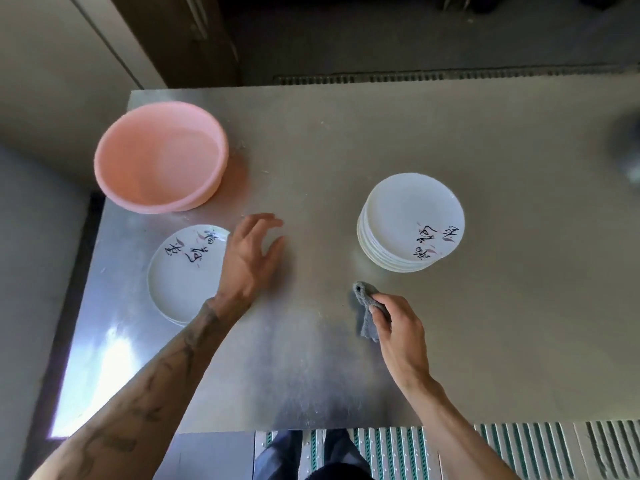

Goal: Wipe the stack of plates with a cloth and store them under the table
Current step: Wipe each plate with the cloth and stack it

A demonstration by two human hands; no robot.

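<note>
Sitting at the far left of the brushed steel table [502, 323], a round pink plastic basin [159, 157] stands behind a white round plate with black brush lettering [183, 275]. The left hand [249, 258] is just beside that plate, fingers spread, holding nothing. The right hand [398, 327] pinches a crumpled grey cloth [365, 306] near the stack of white lettered plates [412, 220] — neat, upright. A green-striped floor mat [533, 448] lies below.

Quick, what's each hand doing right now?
Left hand: open, fingers spread, holding nothing.
Right hand: gripping the crumpled grey cloth.
</note>
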